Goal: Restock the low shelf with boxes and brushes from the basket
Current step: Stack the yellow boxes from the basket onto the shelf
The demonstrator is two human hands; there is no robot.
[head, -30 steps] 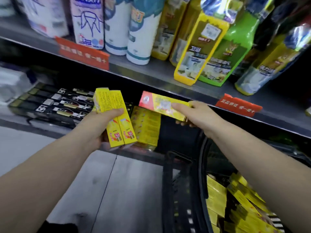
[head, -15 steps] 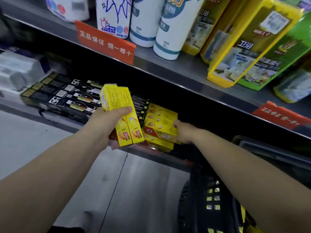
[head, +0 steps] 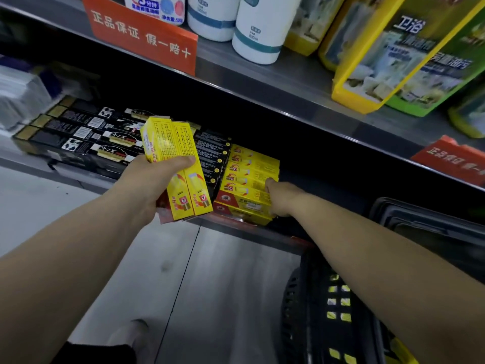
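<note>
1. The right hand [head: 282, 198] lies against the right end of the stack [head: 249, 179] of yellow boxes on the low shelf [head: 78, 182]. Its fingers are tucked against the boxes, and I cannot tell whether they grip or only push.
2. The left hand [head: 147, 185] clasps the held boxes [head: 178, 174], two yellow ones side by side and tilted, with the thumb across their front. A red edge shows under them, too hidden to name.
3. The hands are apart. The held boxes hang just left of the stack, in front of the black boxes [head: 86, 135] lying on the same shelf.
4. The black basket [head: 315, 298] stands at lower right, cut off by the frame. Yellow shows through its holes, and the right arm covers part of it.
5. The back of the low shelf is dark, and the white packs [head: 18, 95] at far left are blurred.
6. The grey metal upper shelf [head: 288, 82] carries bottles [head: 259, 35] and a red sign [head: 141, 35].
7. The floor [head: 223, 285] is grey tile.
</note>
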